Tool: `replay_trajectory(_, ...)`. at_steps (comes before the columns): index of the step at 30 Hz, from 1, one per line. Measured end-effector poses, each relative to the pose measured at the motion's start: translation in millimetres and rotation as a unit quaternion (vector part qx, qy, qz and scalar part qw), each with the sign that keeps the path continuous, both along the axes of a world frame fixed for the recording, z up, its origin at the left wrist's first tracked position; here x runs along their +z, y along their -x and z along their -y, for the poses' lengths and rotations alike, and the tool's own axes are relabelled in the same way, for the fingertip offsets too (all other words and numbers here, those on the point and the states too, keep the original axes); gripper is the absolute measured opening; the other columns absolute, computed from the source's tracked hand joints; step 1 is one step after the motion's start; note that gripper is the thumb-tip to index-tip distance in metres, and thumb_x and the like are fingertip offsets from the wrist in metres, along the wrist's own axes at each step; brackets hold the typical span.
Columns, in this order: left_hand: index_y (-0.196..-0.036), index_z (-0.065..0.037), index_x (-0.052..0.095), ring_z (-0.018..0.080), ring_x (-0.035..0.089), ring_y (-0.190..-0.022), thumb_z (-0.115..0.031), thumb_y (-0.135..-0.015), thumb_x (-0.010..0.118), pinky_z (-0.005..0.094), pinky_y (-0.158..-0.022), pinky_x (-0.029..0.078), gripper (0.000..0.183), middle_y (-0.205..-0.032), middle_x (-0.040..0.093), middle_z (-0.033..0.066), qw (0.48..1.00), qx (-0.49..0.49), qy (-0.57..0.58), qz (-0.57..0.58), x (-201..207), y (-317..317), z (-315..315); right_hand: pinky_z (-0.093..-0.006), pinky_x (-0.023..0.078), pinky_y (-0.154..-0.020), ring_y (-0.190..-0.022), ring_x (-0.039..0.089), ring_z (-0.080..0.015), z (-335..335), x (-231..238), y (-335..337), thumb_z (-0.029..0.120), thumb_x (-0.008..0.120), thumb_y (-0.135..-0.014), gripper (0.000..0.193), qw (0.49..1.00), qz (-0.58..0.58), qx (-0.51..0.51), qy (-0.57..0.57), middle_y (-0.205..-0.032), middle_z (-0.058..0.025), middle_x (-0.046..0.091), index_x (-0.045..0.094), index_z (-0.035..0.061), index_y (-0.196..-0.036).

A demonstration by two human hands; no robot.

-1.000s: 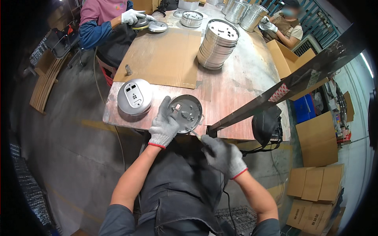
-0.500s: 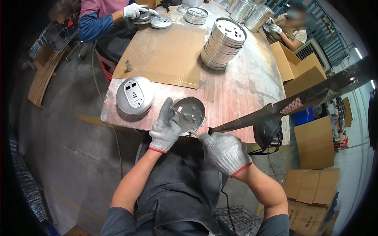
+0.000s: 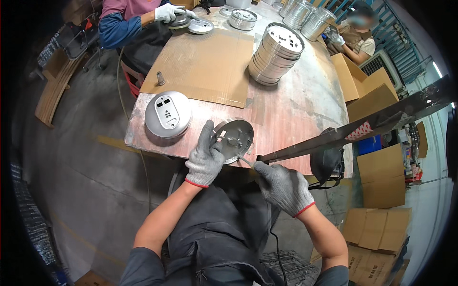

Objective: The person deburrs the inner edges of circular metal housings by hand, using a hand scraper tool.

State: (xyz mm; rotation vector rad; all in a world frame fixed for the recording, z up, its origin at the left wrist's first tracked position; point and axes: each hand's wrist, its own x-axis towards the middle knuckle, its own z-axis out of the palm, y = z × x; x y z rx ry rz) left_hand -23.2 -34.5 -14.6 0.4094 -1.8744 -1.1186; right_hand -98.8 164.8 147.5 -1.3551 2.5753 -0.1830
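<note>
A round grey metal cover (image 3: pixel 241 132) is tilted at the table's near edge, its hollow inner side with raised bosses facing me. My left hand (image 3: pixel 205 157), in a grey knit glove, grips its left rim with the thumb and fingers. In my gloved right hand (image 3: pixel 285 187) is a slim rod-like hand tool (image 3: pixel 246 160). The tool's tip is at the cover's lower rim; the fist hides its handle. Left of the cover sits a rounded silver housing (image 3: pixel 150 117) with a pale oval panel and square openings.
A cardboard sheet (image 3: pixel 210 66) covers part of the table, with a small metal piece (image 3: pixel 161 78) on it. Stacked metal rings (image 3: pixel 272 64) stand farther back. A dark beam (image 3: pixel 315 145) slants in from the right. Two co-workers (image 3: pixel 126 28) (image 3: pixel 360 40) handle parts at the far side.
My right hand has moved right and slightly down, turning so the tool shows more. The cover is tilted a little differently in my left hand. The whole view has shifted slightly.
</note>
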Motion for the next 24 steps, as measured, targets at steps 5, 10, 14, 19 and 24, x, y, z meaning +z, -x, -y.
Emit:
replay_trajectory(5,-0.156,-0.007,0.037,0.0375,0.075,-0.09,0.016,-0.083,0.052,0.0389,-0.071,0.06,0.079,-0.112,0.072,0.0249,0.996,0.0,0.05,0.072,6.0,-6.1,-8.0,-0.0457,0.056,-0.059,-0.07,0.07,-0.0342,0.3,2.6,5.7,0.018,0.065,-0.089,0.027,0.996,-0.031,0.076,0.019,-0.081,-0.0144,0.069,0.067,0.0147,-0.116)
replay_trajectory(10,-0.155,-0.008,0.038,0.0404,0.074,-0.076,0.014,-0.083,0.054,0.0437,-0.059,0.058,0.076,-0.1,0.074,0.0246,0.992,-0.048,0.073,0.087,21.1,-10.6,-10.7,-0.0435,0.054,-0.055,-0.064,0.067,-0.0326,12.4,8.3,15.3,0.014,0.065,-0.086,0.041,0.988,-0.056,0.146,-0.002,-0.074,-0.014,0.065,0.062,0.0121,-0.127)
replay_trajectory(14,-0.155,-0.007,0.037,0.0389,0.075,-0.089,0.015,-0.084,0.053,0.0405,-0.07,0.061,0.076,-0.108,0.073,0.0255,0.992,-0.033,0.064,0.107,18.6,-6.0,-9.4,-0.0419,0.052,-0.051,-0.056,0.063,-0.0301,21.5,3.7,20.3,0.011,0.065,-0.082,0.056,0.976,-0.077,0.199,0.034,-0.068,-0.0118,0.062,0.055,0.007,-0.137)
replay_trajectory(19,-0.154,-0.01,0.035,0.0373,0.072,-0.11,0.012,-0.086,0.054,0.0394,-0.086,0.06,0.074,-0.125,0.069,0.0209,0.996,-0.043,-0.064,0.047,5.9,2.7,-4.4,-0.0406,0.053,-0.049,-0.058,0.067,-0.0296,21.1,3.4,4.7,0.01,0.066,-0.081,0.04,0.986,-0.071,0.137,-0.059,-0.066,-0.012,0.061,0.056,0.0041,-0.12)
replay_trajectory(24,-0.153,-0.014,0.038,0.0415,0.071,-0.103,0.001,-0.089,0.059,0.0455,-0.08,0.059,0.069,-0.124,0.069,0.0204,0.982,0.029,-0.015,0.186,13.8,4.7,2.5,-0.0395,0.055,-0.048,-0.057,0.068,-0.0284,-1.0,-21.2,-27.1,0.011,0.067,-0.082,0.03,0.995,-0.086,0.048,-0.026,-0.076,-0.0107,0.064,0.058,0.0079,-0.11)
